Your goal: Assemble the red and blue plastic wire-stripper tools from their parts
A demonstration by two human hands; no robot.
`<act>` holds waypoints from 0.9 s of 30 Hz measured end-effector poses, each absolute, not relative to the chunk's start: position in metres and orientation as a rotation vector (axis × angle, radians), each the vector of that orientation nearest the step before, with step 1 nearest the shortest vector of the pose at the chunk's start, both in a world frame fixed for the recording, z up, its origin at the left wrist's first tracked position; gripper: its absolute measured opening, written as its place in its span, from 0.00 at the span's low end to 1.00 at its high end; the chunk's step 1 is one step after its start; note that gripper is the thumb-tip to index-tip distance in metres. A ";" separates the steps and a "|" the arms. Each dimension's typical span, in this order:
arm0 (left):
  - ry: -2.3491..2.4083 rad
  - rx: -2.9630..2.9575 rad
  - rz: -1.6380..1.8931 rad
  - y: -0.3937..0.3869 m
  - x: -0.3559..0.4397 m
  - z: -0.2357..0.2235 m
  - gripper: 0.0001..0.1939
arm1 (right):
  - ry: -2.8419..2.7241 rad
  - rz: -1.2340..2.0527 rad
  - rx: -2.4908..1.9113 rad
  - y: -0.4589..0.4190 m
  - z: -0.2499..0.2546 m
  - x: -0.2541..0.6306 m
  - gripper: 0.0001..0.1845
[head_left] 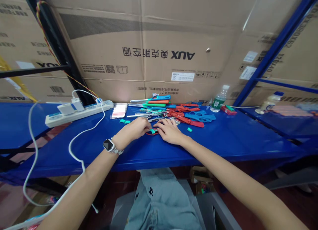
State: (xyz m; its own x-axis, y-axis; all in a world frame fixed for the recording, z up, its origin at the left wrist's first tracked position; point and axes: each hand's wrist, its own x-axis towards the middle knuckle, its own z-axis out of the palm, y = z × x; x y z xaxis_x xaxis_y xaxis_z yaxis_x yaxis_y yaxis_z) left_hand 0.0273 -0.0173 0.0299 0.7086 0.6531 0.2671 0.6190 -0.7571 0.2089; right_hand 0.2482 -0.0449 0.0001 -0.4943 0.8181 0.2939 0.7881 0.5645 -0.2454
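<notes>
My left hand (pixel 138 128), with a watch (pixel 108 145) on its wrist, is closed, its fingertips pinched down at the blue table. What lies in the pinch is hidden. Beside those fingertips rests a red-edged plastic piece (pixel 149 134) with a small teal part (pixel 153 131) in it. My right hand (pixel 170 131) lies palm down with its fingers stretched and apart, the thumb next to the red-edged piece. Just beyond the fingers are thin metal parts (pixel 177 121), red plastic handle shells (pixel 182 116) and blue handle shells (pixel 200 116). Two teal pieces (pixel 124 121) sit left of the hands.
Long-nosed lighters (pixel 159 98) with coloured handles are stacked at the back. A white power strip (pixel 79 113) with a trailing cable stands left. Toward the right are a plastic bottle (pixel 219 101), a red box (pixel 228 110) and a teal piece (pixel 189 129). Cardboard (pixel 159 34) walls the back.
</notes>
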 end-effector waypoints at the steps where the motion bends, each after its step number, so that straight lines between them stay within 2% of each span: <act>1: 1.037 2.811 0.482 -0.017 0.027 0.030 0.12 | -2.427 0.113 -1.303 -0.045 0.000 0.248 0.19; 13: 0.949 2.667 0.697 -0.017 0.018 0.019 0.07 | -2.367 0.154 -1.308 -0.046 0.004 0.249 0.15; 17: 0.923 2.667 0.730 -0.019 0.017 0.016 0.06 | -2.296 0.050 -1.306 -0.051 0.017 0.236 0.10; 19: 0.922 2.659 0.726 -0.019 0.017 0.015 0.06 | -2.363 0.026 -1.301 -0.054 0.026 0.225 0.11; 27: 0.984 2.611 0.812 -0.025 0.011 0.013 0.07 | -2.412 0.176 -1.361 -0.058 0.031 0.214 0.08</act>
